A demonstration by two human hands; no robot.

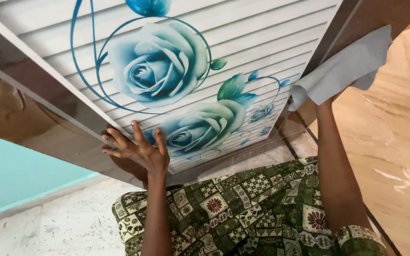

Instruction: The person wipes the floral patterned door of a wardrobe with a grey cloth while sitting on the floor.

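You're mid-wipe — your right hand [326,97] bunches the grey cloth [342,66] against the door edge, left hand [138,147] splayed flat, bracing the rose-printed panel [243,42].

A: Views? 
B: One, head-worn, looking down and forward, tilted, close on a rose-printed cabinet door [200,71].
A: What frames it? 
B: Both forearms and a patterned lap [243,213] at the bottom, floor either side. Probably shot from a crouch; hard to tell.

cloth [345,66] right of door panel [243,52]
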